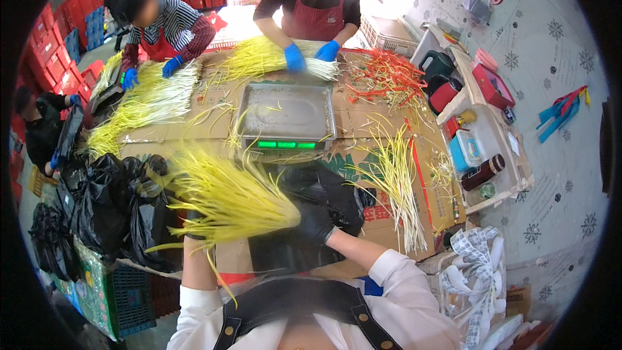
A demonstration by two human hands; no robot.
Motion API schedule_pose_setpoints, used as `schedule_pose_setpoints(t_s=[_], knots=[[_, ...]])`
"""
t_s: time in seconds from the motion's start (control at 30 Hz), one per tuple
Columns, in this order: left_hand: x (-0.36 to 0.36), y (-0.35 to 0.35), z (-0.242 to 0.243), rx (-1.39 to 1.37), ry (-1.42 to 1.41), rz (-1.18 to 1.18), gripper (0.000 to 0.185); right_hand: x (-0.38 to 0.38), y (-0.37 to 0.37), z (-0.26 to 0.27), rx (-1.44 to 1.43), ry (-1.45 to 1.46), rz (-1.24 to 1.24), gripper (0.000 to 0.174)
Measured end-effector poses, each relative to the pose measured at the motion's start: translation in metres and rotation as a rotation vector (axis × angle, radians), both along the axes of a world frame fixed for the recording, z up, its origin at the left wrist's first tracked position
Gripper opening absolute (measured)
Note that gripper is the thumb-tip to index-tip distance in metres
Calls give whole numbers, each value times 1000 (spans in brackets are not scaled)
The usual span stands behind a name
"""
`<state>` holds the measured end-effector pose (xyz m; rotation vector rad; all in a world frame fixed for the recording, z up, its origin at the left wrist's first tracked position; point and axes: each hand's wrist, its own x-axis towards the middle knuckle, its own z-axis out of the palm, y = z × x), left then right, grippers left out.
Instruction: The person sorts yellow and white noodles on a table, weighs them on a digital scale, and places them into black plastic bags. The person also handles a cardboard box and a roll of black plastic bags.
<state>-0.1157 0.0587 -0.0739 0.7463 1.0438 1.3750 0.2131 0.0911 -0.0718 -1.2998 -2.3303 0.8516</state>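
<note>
A loose bundle of yellow chives (233,199) fans out to the left, blurred by motion. At its gathered stem end, my right hand (316,223) in a black glove is closed around the stalks. My left hand (195,218), also black-gloved, is under the leafy end and mostly hidden, so its grip does not show. Below and behind the bundle, a black plastic bag (320,187) lies spread on the cardboard-covered table (354,126). Just beyond stands a digital scale (286,112) with a lit green display and a few stray leaves on its metal pan.
Loose chives (401,194) lie to the right. Filled black bags (102,204) crowd the left edge. Across the table, blue-gloved co-workers handle chive piles (160,87). Red ties (388,70) are heaped at the far right, beside a shelf (478,155) holding a bottle and boxes.
</note>
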Motion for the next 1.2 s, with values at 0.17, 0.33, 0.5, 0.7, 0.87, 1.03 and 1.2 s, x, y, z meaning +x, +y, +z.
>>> schedule_pose_setpoints(t_s=[0.17, 0.33, 0.5, 0.7, 0.87, 1.03, 1.2], knots=[[-6, -61, 30, -4, 339, -64, 33, -15, 18, -44, 291, -135, 84, 36], [6, -124, 145, 476, 936, 439, 13, -26, 38, -71, 455, -328, 73, 35], [6, -144, 215, 430, 1338, 573, 13, -19, 53, -21, 345, -314, 39, 35], [32, -117, 224, 61, -60, 57, 20, -22, -22, 96, 107, -371, 217, 39], [43, -103, 232, 214, -66, -93, 21, 13, -17, 82, 937, -162, -348, 31], [14, -89, 230, 326, -26, 103, 25, 144, 10, 92, 32, -370, -698, 45], [7, -86, 218, 400, -26, 135, 27, 168, -52, 149, -446, 515, -385, 22]])
